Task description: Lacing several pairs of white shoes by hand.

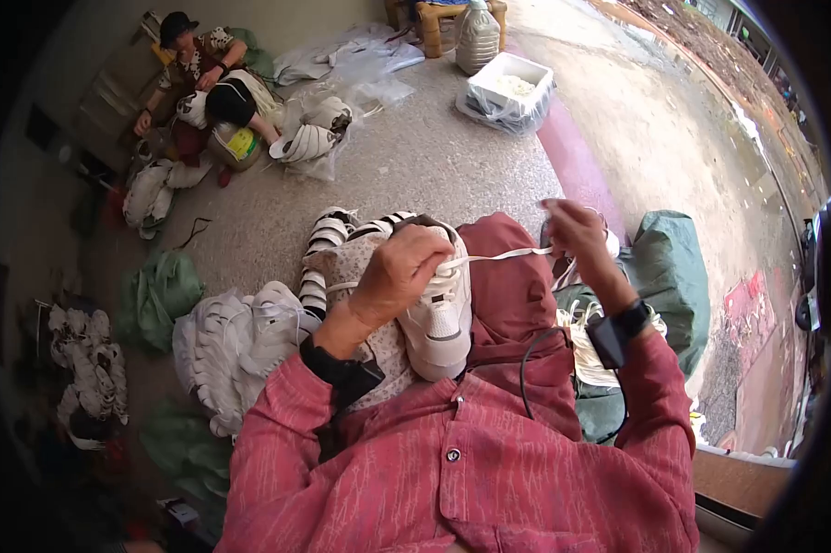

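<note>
A white sneaker [436, 336] rests on my lap with its heel toward me. My left hand [403, 272] is closed at the top of the sneaker, its fingertips pinching the white shoelace [503, 255] near the lace holes. From there the lace runs taut to the right, across the dark red cloth over my knee. At its other end my right hand [577, 241] is raised and grips it with curled fingers, the index finger pointing out. The sneaker's toe is partly hidden behind my left hand.
White sneakers [240, 346] lie piled at my left, with striped ones [328, 240] beyond my left knee. Cream laces [592, 355] hang by a green sack [669, 267] on my right. A white foam box [512, 88] stands ahead. A co-worker [203, 83] sits at far left among shoes.
</note>
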{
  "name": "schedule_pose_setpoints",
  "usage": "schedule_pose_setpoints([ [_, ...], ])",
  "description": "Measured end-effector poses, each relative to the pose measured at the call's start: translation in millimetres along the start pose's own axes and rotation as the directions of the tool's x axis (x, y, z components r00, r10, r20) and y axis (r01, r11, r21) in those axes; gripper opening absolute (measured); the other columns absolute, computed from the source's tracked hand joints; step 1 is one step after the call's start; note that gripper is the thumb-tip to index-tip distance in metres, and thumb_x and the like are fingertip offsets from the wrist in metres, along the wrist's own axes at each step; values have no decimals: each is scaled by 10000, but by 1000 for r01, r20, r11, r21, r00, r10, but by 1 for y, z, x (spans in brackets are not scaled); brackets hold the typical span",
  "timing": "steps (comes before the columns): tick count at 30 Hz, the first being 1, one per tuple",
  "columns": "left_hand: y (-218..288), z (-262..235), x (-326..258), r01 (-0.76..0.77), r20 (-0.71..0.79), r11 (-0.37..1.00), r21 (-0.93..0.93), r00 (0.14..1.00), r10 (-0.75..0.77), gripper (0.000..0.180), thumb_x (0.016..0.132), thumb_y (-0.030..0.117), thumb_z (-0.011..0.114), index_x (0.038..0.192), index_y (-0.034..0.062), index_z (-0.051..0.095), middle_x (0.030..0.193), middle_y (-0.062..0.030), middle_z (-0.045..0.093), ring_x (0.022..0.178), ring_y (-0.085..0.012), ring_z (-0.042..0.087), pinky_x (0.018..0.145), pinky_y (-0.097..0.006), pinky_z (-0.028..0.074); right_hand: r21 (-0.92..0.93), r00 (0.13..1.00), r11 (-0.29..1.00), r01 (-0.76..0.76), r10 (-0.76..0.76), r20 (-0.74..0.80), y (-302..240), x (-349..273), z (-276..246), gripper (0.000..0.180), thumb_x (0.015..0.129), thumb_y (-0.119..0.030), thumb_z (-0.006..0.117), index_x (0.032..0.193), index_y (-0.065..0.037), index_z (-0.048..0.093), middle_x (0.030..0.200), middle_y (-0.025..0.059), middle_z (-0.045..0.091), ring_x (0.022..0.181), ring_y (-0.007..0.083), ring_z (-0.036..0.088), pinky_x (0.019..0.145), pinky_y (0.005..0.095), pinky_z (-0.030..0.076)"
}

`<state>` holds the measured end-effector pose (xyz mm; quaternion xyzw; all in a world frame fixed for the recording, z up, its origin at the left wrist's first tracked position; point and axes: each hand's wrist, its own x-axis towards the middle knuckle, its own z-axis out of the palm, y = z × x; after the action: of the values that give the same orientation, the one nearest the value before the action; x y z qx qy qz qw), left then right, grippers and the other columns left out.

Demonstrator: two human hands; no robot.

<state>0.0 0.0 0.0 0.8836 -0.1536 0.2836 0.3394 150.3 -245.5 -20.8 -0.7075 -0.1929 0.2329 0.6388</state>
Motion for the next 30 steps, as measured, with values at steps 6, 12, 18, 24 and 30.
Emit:
schedule_pose_setpoints([
  [6, -24, 9, 7, 648, 398, 720, -248, 746, -534, 129, 826, 45, 698, 945, 4, 667, 825, 18, 647, 770, -53, 594, 677, -219, 484, -301, 888, 849, 434, -347, 301, 0, -5, 45, 200, 954, -150, 548, 1056, -6, 641, 740, 78, 616, 692, 217, 614, 630, 348, 475],
  [12, -28, 14, 11, 625, 448, 738, -253, 752, -483, 146, 787, 71, 726, 914, 7, 697, 861, -14, 635, 772, -89, 602, 702, -240, 492, -456, 794, 718, 526, -223, 565, 1, 2, 46, 221, 947, -203, 528, 963, -8, 629, 846, 134, 632, 801, 235, 627, 732, 358, 469],
  [18, -22, 18, 10, 526, 426, 832, -176, 803, -417, 145, 778, 68, 715, 901, -2, 686, 856, -4, 565, 753, -88, 572, 702, -241, 476, -244, 672, 850, 466, -161, 723, 3, 24, 41, 225, 974, -192, 520, 1036, -3, 626, 840, 29, 614, 764, 132, 553, 716, 307, 459],
  [24, -19, 18, 7, 521, 394, 841, -148, 811, -433, 142, 777, 71, 698, 887, -13, 667, 851, -9, 535, 743, -88, 552, 704, -241, 473, -340, 753, 928, 155, 112, 649, -1, 30, 43, 181, 939, -168, 529, 876, -29, 627, 773, 5, 589, 730, 98, 530, 651, 257, 429],
  [30, -22, 19, 6, 495, 384, 860, -120, 822, -420, 147, 759, 97, 697, 864, -1, 663, 853, -30, 552, 754, -118, 577, 707, -264, 485, -247, 835, 959, 140, 20, 550, -1, 18, 54, 197, 957, -169, 510, 851, -26, 592, 751, 8, 569, 724, 109, 531, 650, 268, 433],
])
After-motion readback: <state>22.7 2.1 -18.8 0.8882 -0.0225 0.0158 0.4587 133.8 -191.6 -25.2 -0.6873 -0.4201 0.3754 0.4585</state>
